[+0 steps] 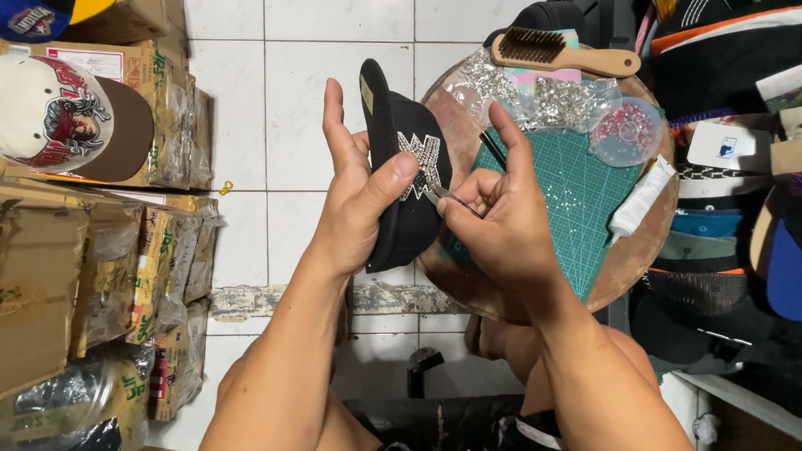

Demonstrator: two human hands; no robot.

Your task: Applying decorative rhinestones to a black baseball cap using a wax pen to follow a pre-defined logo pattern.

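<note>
My left hand (356, 189) holds a black cap (399, 221) upright in the air, thumb pressed on its front beside a sparkling rhinestone emblem (422, 160). My right hand (503, 203) pinches thin metal tweezers (449, 199) whose tip touches the lower right edge of the emblem. A thin dark stick (492, 150) also pokes out between the fingers of that hand. Both hands hover over the left edge of a small round table (639, 254).
On the table lie a green cutting mat (582, 206), bags of silver rhinestones (551, 99), a round dish of red stones (625, 129), a white glue tube (641, 198) and a wooden brush (562, 52). Stacked caps (764, 178) stand to the right, taped cardboard boxes (75, 265) with caps on top to the left.
</note>
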